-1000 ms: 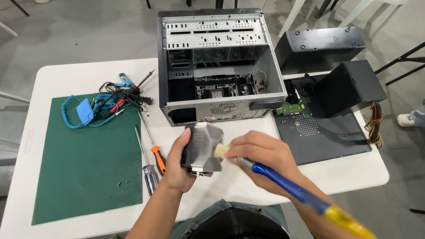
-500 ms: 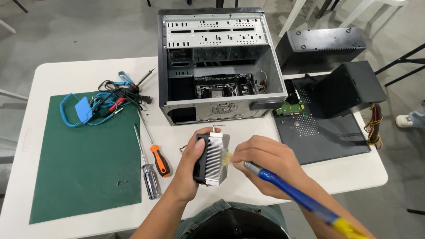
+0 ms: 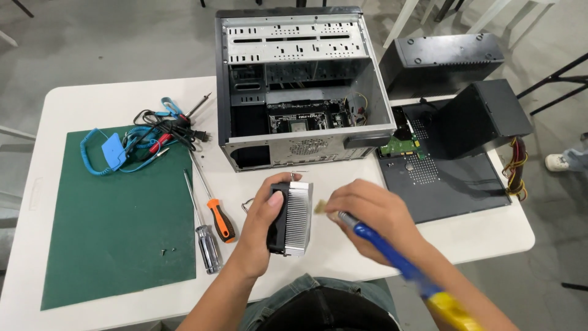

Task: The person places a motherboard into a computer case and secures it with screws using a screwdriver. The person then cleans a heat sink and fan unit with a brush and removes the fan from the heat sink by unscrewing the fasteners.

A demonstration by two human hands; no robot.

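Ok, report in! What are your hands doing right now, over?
Left hand grips heatsink cooler, fins facing right. Right hand holds blue brush, bristles at fins. Screwdrivers lie left, clear.

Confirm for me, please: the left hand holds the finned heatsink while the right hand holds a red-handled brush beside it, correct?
Not quite. In the head view the brush has a blue handle with a yellow end, not red. The left hand does hold the finned heatsink, and the right hand holds the brush beside it.

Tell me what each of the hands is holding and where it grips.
The left hand grips the heatsink with fan around its black fan side, fins facing right. The right hand holds a blue-handled brush near its bristle end.
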